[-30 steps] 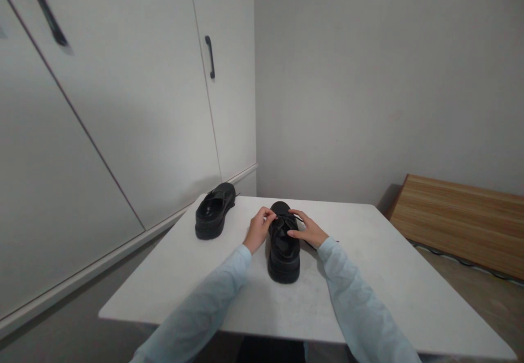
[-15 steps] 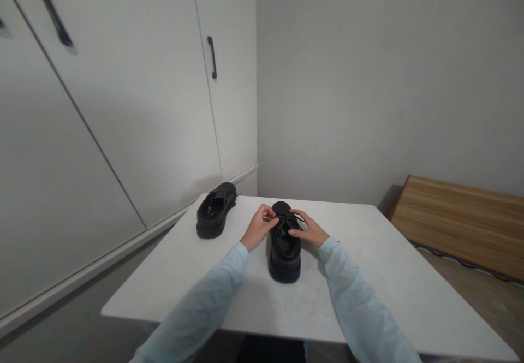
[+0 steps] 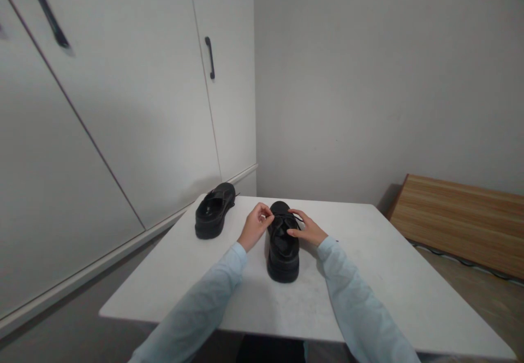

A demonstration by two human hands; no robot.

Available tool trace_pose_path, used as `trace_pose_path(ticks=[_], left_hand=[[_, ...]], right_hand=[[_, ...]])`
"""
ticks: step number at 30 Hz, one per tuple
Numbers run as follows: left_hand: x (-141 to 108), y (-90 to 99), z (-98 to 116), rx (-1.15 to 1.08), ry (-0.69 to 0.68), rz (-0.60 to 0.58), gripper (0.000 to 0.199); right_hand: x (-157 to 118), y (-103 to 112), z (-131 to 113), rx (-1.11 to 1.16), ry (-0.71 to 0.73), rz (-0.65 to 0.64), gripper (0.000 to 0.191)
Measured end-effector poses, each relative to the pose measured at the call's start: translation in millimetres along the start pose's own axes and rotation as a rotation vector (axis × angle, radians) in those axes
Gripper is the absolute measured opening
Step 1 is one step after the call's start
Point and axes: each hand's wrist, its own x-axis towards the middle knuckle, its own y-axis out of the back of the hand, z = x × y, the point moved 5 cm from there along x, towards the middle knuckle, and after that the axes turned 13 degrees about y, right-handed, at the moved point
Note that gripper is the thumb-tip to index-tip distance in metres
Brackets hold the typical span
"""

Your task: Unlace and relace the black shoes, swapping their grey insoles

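Note:
A glossy black shoe sits upright on the white table, its toe pointing away from me. At its left side, my left hand pinches a black shoelace between thumb and fingertips. My right hand rests on the shoe's right side, thumb and fingers spread apart around the lacing, with a lace loop beside the fingers. Whether it grips any lace is too small to tell. A second black shoe stands at the table's back left.
White cabinets with dark handles rise behind the table on the left. A grey wall stands behind. Beyond the table's right edge is a wood-grain panel, with a dark cable along its lower edge.
My left hand has drawn slightly left, away from the middle of the laces. My right hand stays in nearly the same place on the shoe.

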Motion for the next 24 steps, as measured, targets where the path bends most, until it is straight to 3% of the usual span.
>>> trace_pose_path(ticks=[6, 12, 19, 24], left_hand=[[-1, 5.7, 1, 0.237, -0.017, 0.019, 0.019], [-1, 7.4, 2, 0.322, -0.085, 0.022, 0.014], [2, 21.6, -2, 0.24, -0.059, 0.126, 0.017], [7, 26.4, -10, -0.034, 0.055, 0.088, 0.023]], right_hand=[[0, -1, -3, 0.023, -0.005, 0.006, 0.07], [0, 0, -3, -0.004, -0.002, 0.0, 0.069], [0, 0, -1, -0.046, 0.001, -0.015, 0.068], [1, -1, -1, -0.051, 0.004, -0.028, 0.067]])
